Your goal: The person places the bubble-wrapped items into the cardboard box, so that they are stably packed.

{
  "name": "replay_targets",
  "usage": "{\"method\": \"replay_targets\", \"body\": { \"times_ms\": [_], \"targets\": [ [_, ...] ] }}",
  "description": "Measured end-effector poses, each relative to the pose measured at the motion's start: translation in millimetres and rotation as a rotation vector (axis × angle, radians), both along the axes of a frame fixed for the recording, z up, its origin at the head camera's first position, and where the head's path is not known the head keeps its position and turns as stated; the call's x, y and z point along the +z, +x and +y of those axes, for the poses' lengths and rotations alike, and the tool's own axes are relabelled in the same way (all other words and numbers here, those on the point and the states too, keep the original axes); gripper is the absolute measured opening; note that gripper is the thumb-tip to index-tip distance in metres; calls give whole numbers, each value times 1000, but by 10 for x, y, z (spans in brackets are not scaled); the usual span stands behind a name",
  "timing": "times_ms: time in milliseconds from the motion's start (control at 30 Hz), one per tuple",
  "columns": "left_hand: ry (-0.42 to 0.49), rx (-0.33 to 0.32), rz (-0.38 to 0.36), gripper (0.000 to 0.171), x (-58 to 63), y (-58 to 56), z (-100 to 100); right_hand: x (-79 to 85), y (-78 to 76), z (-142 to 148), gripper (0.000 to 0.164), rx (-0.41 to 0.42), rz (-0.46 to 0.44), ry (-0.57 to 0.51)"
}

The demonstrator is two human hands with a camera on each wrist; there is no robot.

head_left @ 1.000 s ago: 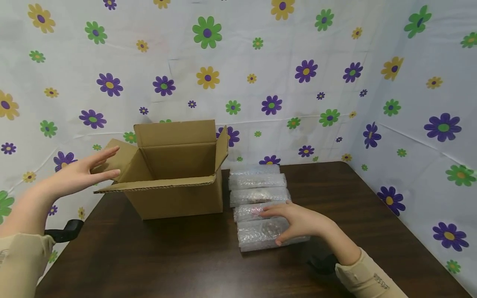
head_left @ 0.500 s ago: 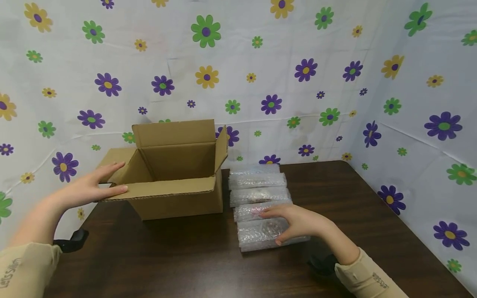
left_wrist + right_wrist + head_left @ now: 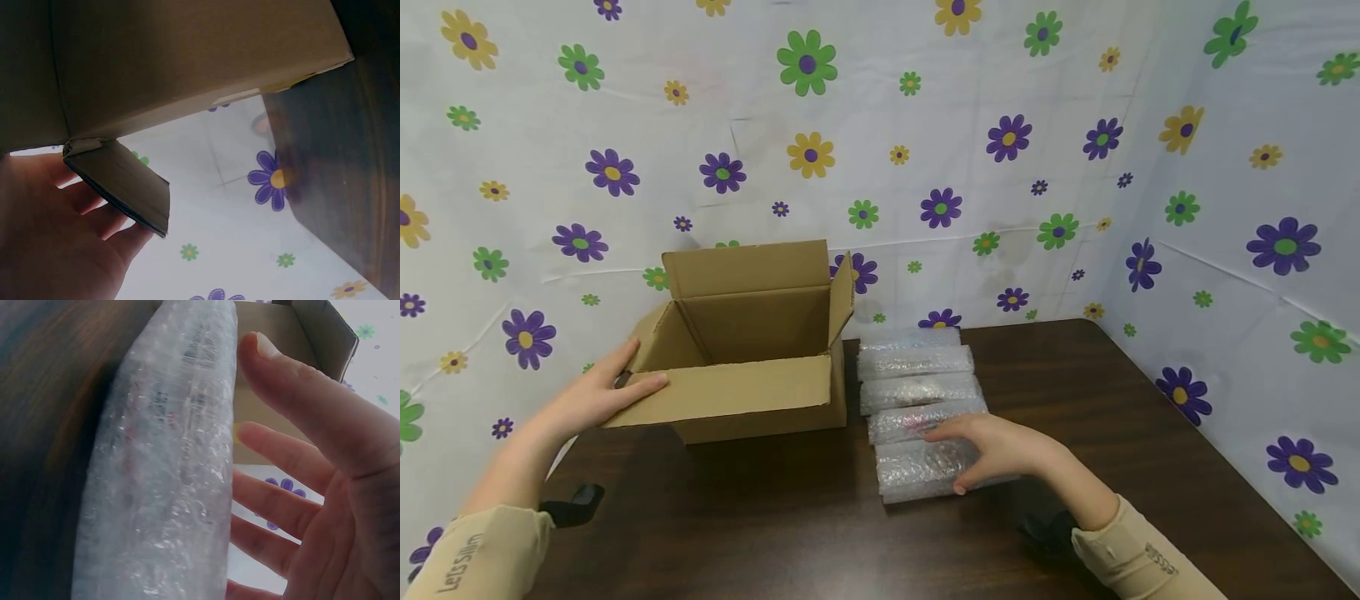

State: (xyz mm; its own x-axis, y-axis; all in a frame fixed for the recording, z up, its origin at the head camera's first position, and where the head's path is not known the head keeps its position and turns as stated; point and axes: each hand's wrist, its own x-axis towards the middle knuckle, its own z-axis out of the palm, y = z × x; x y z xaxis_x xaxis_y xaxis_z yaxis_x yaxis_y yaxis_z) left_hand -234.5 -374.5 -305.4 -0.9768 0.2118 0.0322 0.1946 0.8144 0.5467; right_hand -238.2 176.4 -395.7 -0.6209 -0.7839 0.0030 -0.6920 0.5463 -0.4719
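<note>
An opened cardboard box (image 3: 760,428) stands on the brown table with its flaps spread. My left hand (image 3: 597,402) is at its front left corner, thumb over the front flap (image 3: 737,390) and fingers against the left flap (image 3: 650,337). In the left wrist view those fingers lie extended along a flap (image 3: 128,181). My right hand (image 3: 1009,448), thumb and fingers apart, hovers around the right part of the nearest bubble-wrapped package (image 3: 913,467). The right wrist view has this package (image 3: 162,469) beside the spread fingers; its contents are blurred by the wrap.
Several more bubble-wrapped packages (image 3: 917,392) lie in a row behind the nearest one, right of the box. A flower-printed white sheet (image 3: 880,117) hangs behind and right of the table (image 3: 790,525). Each wrist wears a black strap mount.
My left hand came down onto the box corner, then moved slightly right and toward me. The front flap tipped lower; the left flap swung outward, then back up. The right hand stayed in place.
</note>
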Motion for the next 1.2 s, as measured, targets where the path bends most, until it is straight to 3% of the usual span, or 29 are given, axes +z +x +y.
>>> {"method": "replay_targets", "body": {
  "times_ms": [567,933,1200],
  "targets": [
    [41,4,-11,92,-7,16,34,-121,-14,-80,74,-65,101,78],
    [26,25,-13,91,-5,27,14,-115,-21,-138,80,-6,220,125],
    [33,20,-6,91,-11,55,35,-129,-37,-175,80,18,242,156]
  ]
}}
